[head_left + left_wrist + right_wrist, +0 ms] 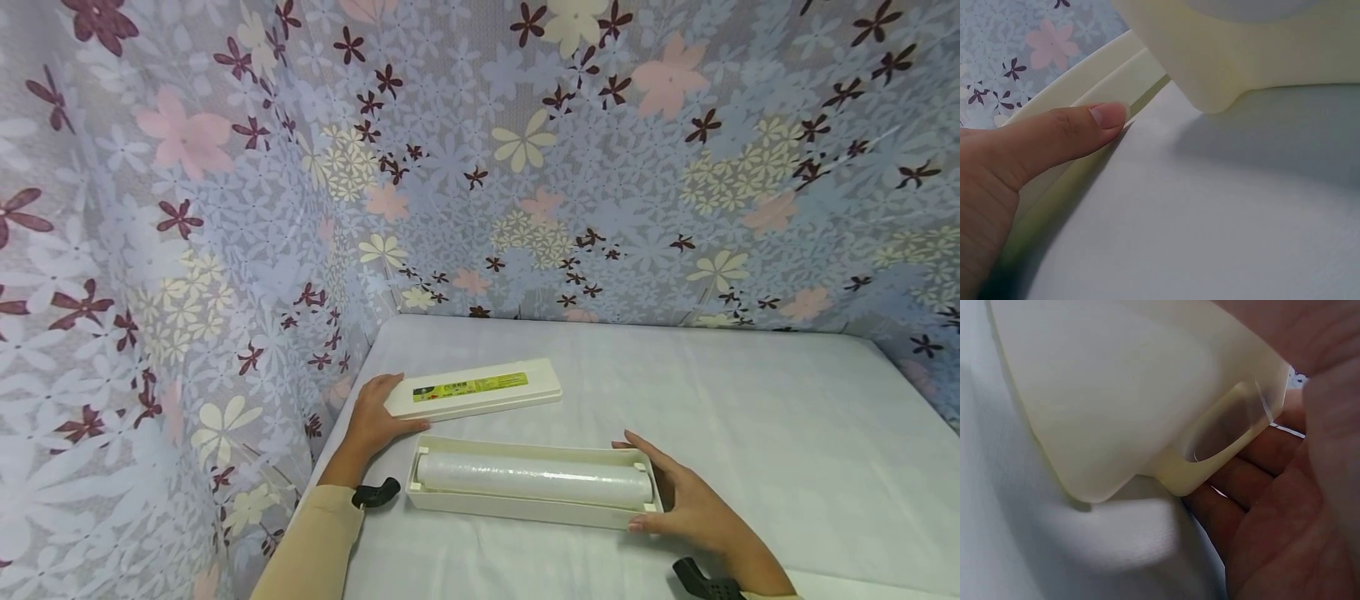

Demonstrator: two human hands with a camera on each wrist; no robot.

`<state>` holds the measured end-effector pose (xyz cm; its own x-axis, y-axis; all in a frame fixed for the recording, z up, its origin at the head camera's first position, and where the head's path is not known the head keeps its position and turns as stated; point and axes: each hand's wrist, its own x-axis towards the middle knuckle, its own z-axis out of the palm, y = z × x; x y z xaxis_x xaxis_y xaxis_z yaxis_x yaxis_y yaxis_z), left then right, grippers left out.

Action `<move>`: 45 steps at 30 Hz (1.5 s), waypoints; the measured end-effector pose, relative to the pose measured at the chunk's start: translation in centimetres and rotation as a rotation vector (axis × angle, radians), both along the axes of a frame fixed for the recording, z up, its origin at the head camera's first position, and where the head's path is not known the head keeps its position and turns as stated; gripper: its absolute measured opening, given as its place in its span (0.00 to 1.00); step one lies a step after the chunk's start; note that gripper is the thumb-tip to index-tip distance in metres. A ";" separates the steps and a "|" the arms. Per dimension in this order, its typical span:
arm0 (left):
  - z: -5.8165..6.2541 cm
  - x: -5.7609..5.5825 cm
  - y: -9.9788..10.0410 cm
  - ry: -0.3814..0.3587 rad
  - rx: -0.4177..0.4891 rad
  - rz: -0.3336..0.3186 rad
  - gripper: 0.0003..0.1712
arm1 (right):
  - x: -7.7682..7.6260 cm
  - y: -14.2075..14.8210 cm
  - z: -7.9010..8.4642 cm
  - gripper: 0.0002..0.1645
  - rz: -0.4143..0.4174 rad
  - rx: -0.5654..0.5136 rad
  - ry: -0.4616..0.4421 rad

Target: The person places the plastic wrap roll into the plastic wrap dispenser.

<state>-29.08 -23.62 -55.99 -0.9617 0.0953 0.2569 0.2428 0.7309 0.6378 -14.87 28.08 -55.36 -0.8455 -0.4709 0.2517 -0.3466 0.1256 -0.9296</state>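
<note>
A long white plastic box (517, 512) lies lidless on the table, with a shiny roll of cling film (525, 475) inside. My right hand (690, 504) grips its right end, thumb on the near wall and fingers at the far wall. In the right wrist view, fingers (1229, 509) pass behind the end of the box, which has an oval opening. Behind the box lies its long lid (542, 383) with a yellow-green label (471, 387). My left hand (372, 423) holds the lid's left end. The left wrist view shows the thumb (1069, 134) against the lid's near edge.
A white-covered table (750, 417) extends to the right of the box. Flowered curtains (450, 192) hang along the back and left sides. Black wrist mounts (377, 492) sit on both wrists, the left one close to the box's left end.
</note>
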 end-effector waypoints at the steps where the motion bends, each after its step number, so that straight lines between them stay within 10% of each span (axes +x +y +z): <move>1: 0.0 0.1 0.0 0.001 0.008 0.003 0.66 | 0.0 0.0 0.0 0.68 -0.002 0.002 0.001; 45: 3.8 1.3 -0.5 0.138 0.055 -0.018 0.64 | -0.1 0.0 -0.4 0.68 -0.004 -0.012 -0.023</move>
<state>-27.73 -24.08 -52.24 -0.9151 0.0943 0.3920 0.3436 0.6908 0.6361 -14.98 28.07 -55.80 -0.8529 -0.4648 0.2377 -0.3246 0.1156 -0.9388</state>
